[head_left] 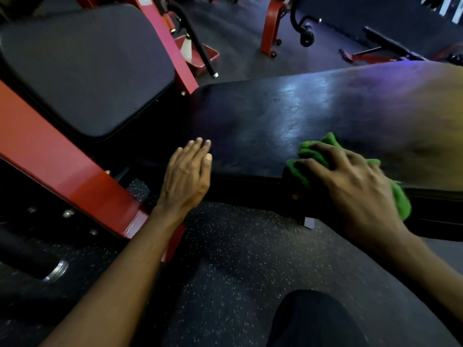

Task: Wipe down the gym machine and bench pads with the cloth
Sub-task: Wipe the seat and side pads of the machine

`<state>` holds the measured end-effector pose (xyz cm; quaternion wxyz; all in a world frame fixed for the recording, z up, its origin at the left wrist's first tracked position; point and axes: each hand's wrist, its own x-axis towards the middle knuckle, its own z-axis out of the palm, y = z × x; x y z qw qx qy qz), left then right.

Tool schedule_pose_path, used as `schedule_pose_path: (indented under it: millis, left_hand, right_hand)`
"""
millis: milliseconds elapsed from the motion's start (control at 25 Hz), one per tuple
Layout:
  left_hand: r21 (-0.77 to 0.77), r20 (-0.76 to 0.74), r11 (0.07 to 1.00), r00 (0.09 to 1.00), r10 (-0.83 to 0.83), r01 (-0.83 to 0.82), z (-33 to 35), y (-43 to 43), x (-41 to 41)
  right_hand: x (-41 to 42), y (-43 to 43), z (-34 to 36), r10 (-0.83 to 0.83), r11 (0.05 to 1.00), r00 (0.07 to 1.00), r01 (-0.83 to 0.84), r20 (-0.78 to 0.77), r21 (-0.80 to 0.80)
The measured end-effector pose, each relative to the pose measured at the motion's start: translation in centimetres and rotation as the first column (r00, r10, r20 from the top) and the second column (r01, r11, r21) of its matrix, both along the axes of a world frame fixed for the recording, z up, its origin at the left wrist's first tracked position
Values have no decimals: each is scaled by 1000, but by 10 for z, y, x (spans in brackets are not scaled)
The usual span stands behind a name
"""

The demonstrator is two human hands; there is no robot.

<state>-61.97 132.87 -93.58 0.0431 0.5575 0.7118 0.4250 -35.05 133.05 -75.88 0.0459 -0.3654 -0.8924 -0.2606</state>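
One cloth (310, 154) beneath right fingers (316, 166), seemingly bunched

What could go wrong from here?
1. The green cloth is bunched under the right hand at the near edge of the bench pad; it may slip off the side.
2. The left hand rests flat on the pad, so that patch could get skipped.

Dim scene; bluish glare streaks the bench pad (313, 103), edges bend wide-angle, right side blurs.
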Motion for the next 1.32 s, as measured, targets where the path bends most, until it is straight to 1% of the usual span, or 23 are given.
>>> schedule_pose_path:
  millis: [80,120,320,400,480,600,720,840,1040,1160,1240,1320]
  left_hand:
    - [-51,46,997,997,57,-55,-14,-8,-18]
    - [-67,54,996,997,58,-54,-20,-11,-25]
    - [-25,49,999,998,49,-47,-28,-8,-29]
    - [-3,52,998,997,65,-65,-28,-8,-27]
    - [8,62,997,995,77,-78,-29,-9,-28]
    - [22,79,995,993,93,-95,-28,-7,-25]
    - [15,87,996,993,83,-84,-27,-8,-25]
    - [-1,84,998,994,68,-68,-27,-9,-27]
    - [-85,47,995,998,51,-47,-30,-12,-42]
    - [-135,84,990,996,43,-31,-30,-13,-56]
    - [-182,67,983,997,26,-14,-28,-14,-61]
    - [-230,59,973,998,10,3,-28,-16,-64]
  right_hand:
    - [-29,7,-23,56,998,998,-56,22,-3]
    - [-46,8,-36,85,996,996,-85,19,1]
    - [-127,5,-81,159,987,987,-158,30,-21]
    - [-128,7,-79,158,986,987,-157,8,-47]
    - [-111,7,-70,164,984,986,-164,6,-66]
    - [-80,7,-49,122,985,992,-123,-10,-124]
    - [-69,6,-41,102,990,995,-101,6,-97]
    - [-85,7,-46,97,993,995,-95,29,-66]
    - [-142,14,-76,149,978,979,-126,138,-165]
    - [-143,15,-76,150,972,985,-131,83,-196]
    - [-134,16,-72,142,981,990,-137,21,-136]
    - [-143,19,-71,93,990,995,-89,32,-106]
